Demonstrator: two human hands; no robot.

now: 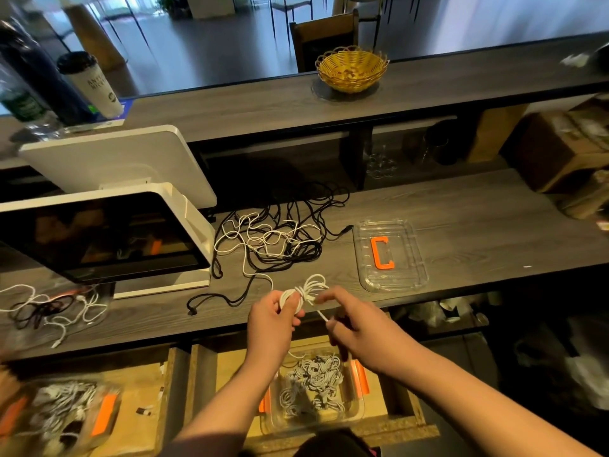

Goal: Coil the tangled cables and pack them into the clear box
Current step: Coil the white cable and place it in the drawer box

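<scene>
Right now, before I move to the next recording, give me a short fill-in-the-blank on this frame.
1. The left hand grips a coil of ____ cable.
2. The clear lid on the counter has an ____ handle.
3. The yellow basket stands on the ____ shelf.

Missing words: white; orange; upper
</scene>
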